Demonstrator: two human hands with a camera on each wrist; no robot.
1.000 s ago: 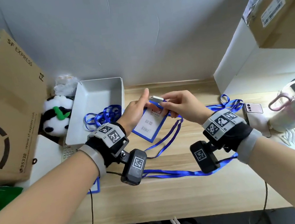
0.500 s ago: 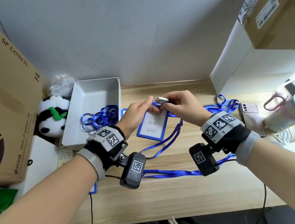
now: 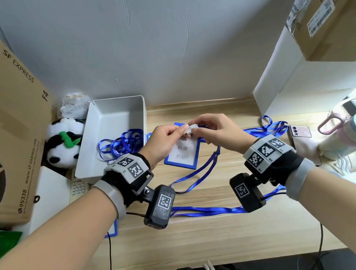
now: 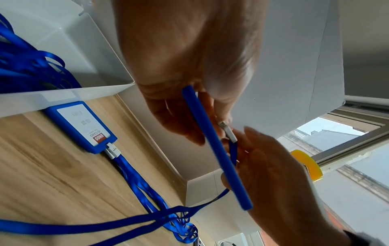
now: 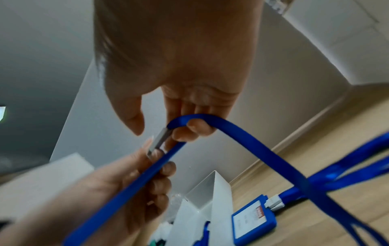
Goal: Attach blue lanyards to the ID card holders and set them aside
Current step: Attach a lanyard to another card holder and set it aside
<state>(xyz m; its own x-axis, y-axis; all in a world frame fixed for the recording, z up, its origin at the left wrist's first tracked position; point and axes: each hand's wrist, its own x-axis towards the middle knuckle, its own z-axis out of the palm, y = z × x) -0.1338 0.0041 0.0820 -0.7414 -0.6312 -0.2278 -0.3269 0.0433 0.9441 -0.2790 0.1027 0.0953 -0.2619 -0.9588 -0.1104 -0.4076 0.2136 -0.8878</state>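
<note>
In the head view, at frame centre above the counter [image 3: 209, 233], an ID card holder [image 3: 182, 154] was pinched by the left hand [image 3: 164, 141], its grip clamped. A metal clip [image 3: 191, 129] was pinched by the right hand [image 3: 220, 133].

In the left wrist view, the holder was seen edge-on, centre frame.

In the right wrist view, a blue lanyard [image 5: 252, 143] was looped over the right fingers, centre frame.

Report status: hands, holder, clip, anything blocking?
Left hand grips ID card holder; right hand pinches lanyard clip at its top edge. Not visibly latched. Nothing in the way.
</note>
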